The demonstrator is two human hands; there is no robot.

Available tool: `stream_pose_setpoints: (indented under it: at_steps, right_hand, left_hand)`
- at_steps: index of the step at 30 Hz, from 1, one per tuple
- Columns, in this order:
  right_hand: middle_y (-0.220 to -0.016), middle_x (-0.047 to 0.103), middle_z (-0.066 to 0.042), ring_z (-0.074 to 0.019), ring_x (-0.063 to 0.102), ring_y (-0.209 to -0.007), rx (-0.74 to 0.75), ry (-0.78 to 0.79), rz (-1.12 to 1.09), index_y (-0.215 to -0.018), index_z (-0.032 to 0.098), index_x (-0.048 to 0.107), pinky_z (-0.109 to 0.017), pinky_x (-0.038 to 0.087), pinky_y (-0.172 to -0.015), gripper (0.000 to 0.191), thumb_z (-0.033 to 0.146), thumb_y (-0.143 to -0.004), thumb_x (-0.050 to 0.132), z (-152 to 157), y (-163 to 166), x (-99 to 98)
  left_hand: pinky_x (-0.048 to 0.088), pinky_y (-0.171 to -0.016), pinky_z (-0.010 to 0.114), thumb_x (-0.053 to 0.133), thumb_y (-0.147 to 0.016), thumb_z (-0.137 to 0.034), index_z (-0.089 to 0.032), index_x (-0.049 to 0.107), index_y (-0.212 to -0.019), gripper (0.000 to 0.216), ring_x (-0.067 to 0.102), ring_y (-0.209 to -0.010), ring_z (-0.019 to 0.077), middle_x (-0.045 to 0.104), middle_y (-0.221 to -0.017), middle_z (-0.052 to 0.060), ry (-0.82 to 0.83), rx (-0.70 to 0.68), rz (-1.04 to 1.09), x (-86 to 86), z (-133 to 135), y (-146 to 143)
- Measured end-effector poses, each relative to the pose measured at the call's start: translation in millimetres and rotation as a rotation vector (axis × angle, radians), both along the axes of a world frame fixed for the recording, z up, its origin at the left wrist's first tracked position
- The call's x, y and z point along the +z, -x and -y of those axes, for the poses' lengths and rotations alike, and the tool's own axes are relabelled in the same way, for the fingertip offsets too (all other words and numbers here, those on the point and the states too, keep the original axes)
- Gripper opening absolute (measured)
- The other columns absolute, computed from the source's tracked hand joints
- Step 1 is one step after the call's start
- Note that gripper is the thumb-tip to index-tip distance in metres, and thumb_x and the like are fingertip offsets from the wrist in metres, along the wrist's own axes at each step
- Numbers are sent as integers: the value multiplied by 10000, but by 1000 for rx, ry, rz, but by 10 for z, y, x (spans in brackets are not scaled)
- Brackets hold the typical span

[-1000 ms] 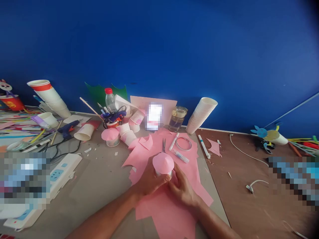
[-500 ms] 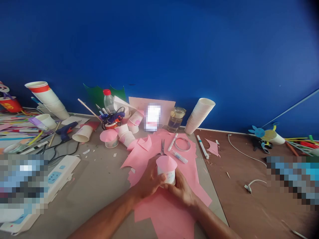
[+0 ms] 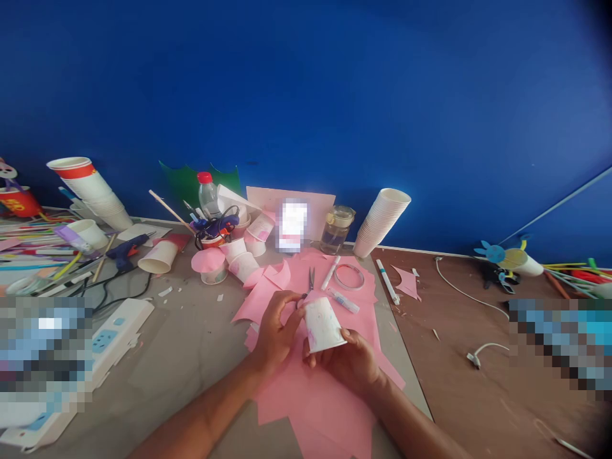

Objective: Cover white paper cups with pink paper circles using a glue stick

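A white paper cup (image 3: 326, 325) with faint pink and blue drawing is tilted in front of me, its wide rim down. My right hand (image 3: 351, 363) grips it near the rim, with the thumb on the right side and fingers underneath. My left hand (image 3: 282, 328) pinches at the upper left edge of the cup by the narrow end. A bit of pink paper (image 3: 313, 296) shows just behind that end; most of it is hidden. Behind the hands, scissors (image 3: 312, 280) lie on pink paper sheets (image 3: 329, 401), near two markers (image 3: 344, 301) and a clear ring-shaped roll (image 3: 349, 276).
Stacked paper cups (image 3: 382, 220), a glass jar (image 3: 337, 228) and a blurred bright screen (image 3: 292, 224) stand at the back. To the left are a pink-topped cup (image 3: 210, 266), a glue gun (image 3: 127, 250) and a power strip (image 3: 108, 344). A white cable (image 3: 466, 294) lies right.
The cup has been tipped and turned, so its side now faces me and its pink cone top is mostly hidden. My left hand has moved up to the cup's upper edge.
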State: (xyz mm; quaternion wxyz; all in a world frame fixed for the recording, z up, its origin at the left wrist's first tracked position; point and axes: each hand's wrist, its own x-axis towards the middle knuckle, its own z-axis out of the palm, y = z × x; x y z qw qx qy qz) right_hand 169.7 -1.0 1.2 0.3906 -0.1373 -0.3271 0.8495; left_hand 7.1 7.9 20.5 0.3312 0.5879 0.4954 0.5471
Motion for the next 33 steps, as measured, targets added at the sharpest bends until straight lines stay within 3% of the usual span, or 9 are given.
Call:
stream_pose_setpoints:
  at_steps: [7,24,33]
  right_hand:
    - [-749,693,-132,-227,648,-658,64,67,-30,-930,75,652,-372,467,-734,449,472,-779,507,-18,-18,-25]
    - [-638,688,-123,-225,620,-651,24,81,11,-888,63,657,-400,435,-786,367,393,-796,527,-10,33,-30]
    - [-643,686,-112,-217,619,-638,37,77,27,-878,71,655,-379,440,-758,355,394,-786,538,-17,41,-30]
  left_hand:
    - [465,-744,307,482,-885,-194,-204,578,-859,100,555,-800,162,582,-830,26,-220,11,-138,-32,-45,44]
    - [453,-794,342,503,-864,-145,-202,543,-897,77,530,-818,170,551,-848,27,-374,52,-352,-140,-82,130]
    - [469,-762,330,463,-886,-142,-205,534,-834,108,536,-764,153,556,-811,14,-389,47,-324,-135,-91,127]
